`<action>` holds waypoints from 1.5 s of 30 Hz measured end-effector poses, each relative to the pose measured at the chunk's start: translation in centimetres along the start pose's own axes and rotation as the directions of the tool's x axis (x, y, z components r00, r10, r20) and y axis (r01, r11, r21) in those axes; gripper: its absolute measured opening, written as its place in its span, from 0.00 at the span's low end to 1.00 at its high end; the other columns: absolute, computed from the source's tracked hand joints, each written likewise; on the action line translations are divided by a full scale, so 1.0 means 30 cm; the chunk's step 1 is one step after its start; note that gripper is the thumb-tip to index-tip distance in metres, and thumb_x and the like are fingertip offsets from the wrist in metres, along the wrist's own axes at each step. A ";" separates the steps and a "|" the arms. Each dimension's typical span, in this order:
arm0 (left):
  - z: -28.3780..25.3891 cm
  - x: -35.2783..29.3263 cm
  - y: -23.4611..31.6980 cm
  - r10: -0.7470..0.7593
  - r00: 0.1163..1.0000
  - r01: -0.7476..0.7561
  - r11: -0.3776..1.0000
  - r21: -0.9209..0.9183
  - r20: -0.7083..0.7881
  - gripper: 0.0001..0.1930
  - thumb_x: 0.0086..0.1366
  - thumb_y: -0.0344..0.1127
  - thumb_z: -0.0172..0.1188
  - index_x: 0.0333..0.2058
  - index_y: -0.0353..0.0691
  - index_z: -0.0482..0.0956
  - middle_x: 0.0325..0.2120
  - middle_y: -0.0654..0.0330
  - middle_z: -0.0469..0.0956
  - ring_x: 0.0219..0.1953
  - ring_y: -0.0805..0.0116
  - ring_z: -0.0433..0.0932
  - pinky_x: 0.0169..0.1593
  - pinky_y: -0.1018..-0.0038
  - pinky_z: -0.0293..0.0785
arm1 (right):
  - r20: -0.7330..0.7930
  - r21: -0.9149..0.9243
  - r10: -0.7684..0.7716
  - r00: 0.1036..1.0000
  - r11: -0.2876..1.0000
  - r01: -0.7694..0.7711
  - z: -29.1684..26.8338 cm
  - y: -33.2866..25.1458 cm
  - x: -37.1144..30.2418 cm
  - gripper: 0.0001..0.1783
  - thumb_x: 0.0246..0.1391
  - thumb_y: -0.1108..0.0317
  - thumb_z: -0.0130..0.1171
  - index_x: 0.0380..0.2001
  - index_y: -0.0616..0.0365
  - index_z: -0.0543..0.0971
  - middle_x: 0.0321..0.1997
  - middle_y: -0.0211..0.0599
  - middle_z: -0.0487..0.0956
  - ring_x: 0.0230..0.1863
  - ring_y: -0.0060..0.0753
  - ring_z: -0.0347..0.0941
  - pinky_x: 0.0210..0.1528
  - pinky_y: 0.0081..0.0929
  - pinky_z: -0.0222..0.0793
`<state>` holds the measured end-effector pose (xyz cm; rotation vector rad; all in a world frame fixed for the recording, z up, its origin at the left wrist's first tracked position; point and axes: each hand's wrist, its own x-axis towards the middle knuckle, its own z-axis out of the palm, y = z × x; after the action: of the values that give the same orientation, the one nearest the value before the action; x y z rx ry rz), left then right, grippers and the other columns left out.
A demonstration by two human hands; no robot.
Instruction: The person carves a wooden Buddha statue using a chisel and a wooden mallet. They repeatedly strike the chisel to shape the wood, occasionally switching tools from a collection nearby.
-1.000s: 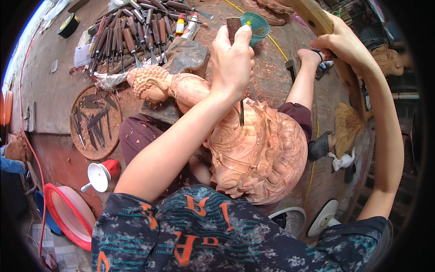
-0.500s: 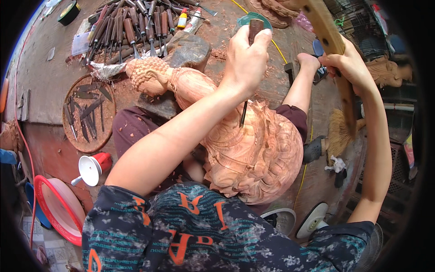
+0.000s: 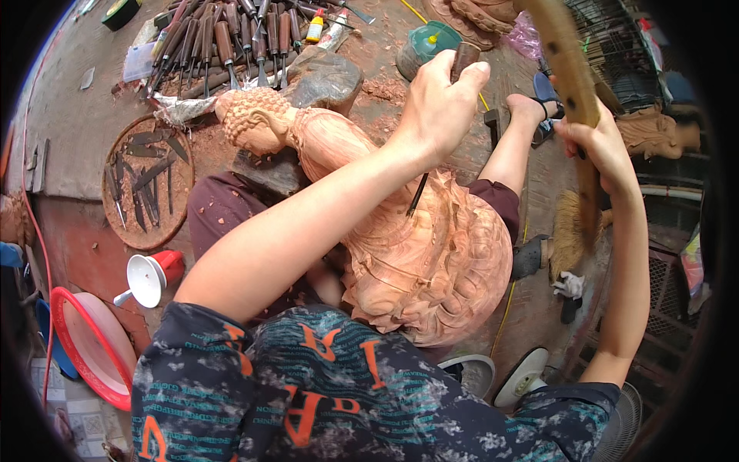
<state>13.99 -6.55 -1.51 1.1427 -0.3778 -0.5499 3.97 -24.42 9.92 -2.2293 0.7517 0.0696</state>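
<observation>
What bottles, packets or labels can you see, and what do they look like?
Small bottle: top middle among the chisels, yellow body, red cap.
Clear plastic packet: top left beside the chisel handles, flat, bluish.
Tape roll: top left corner, round, black with green.
No signs or screens.

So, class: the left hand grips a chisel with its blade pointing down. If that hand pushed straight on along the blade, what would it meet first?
The left hand aims the chisel down at the wooden statue on the lap. The tip looks to be at or just above the carved folds, so the statue comes first, though depth is unclear.

Top — small yellow bottle (image 3: 314, 28), perhaps labelled.
</observation>
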 end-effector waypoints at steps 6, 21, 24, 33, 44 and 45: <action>-0.001 -0.002 0.005 -0.060 0.992 0.065 0.997 -0.042 0.113 0.11 0.65 0.43 0.49 0.28 0.45 0.62 0.14 0.72 0.59 0.12 0.86 0.54 0.14 0.85 0.49 | 0.074 -0.173 -0.211 0.975 0.960 0.221 0.017 0.020 -0.044 0.26 0.40 0.77 0.55 0.48 0.62 0.69 0.27 0.28 0.71 0.20 0.16 0.64 0.24 0.17 0.63; 0.014 -0.008 0.003 -0.105 0.976 0.108 0.994 -0.003 0.192 0.13 0.65 0.45 0.49 0.27 0.45 0.62 0.15 0.72 0.59 0.13 0.85 0.55 0.15 0.83 0.51 | 0.008 -0.087 -0.010 1.000 0.996 0.011 0.017 0.046 -0.094 0.31 0.40 0.77 0.57 0.54 0.56 0.68 0.24 0.24 0.68 0.21 0.16 0.62 0.25 0.17 0.61; 0.009 -0.014 0.013 -0.118 0.973 0.124 0.992 -0.021 0.199 0.13 0.65 0.45 0.49 0.27 0.45 0.62 0.15 0.72 0.58 0.13 0.85 0.54 0.15 0.83 0.51 | -0.106 -0.046 -0.162 0.981 0.986 0.158 0.021 0.062 -0.100 0.30 0.39 0.79 0.56 0.52 0.58 0.69 0.26 0.26 0.70 0.23 0.15 0.63 0.26 0.16 0.62; 0.018 -0.028 0.025 -0.123 0.961 0.133 0.991 -0.024 0.246 0.13 0.65 0.46 0.49 0.26 0.45 0.62 0.15 0.72 0.58 0.13 0.85 0.54 0.15 0.83 0.50 | -0.058 -0.027 -0.031 0.998 0.999 0.030 -0.011 0.056 -0.114 0.30 0.39 0.75 0.56 0.52 0.59 0.67 0.24 0.24 0.67 0.23 0.15 0.63 0.27 0.16 0.61; 0.008 -0.045 0.044 -0.095 0.960 0.123 0.988 -0.090 0.262 0.13 0.66 0.44 0.49 0.27 0.45 0.62 0.13 0.74 0.56 0.12 0.86 0.51 0.14 0.84 0.46 | -0.084 0.024 -0.022 0.996 0.999 0.024 0.016 0.044 -0.151 0.30 0.41 0.74 0.55 0.53 0.58 0.68 0.24 0.24 0.67 0.22 0.16 0.62 0.26 0.16 0.61; 0.004 -0.048 0.044 -0.087 0.964 0.112 0.990 -0.086 0.253 0.13 0.66 0.45 0.49 0.27 0.46 0.62 0.13 0.74 0.56 0.12 0.86 0.51 0.14 0.84 0.46 | 0.019 -0.100 -0.026 0.999 0.995 0.028 0.016 0.031 -0.163 0.30 0.40 0.74 0.55 0.53 0.58 0.68 0.24 0.24 0.67 0.23 0.15 0.62 0.26 0.15 0.61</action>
<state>13.05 -5.37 -0.26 1.0023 -0.5047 -0.7966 -0.46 -22.17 10.31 -2.3309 0.7226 0.1155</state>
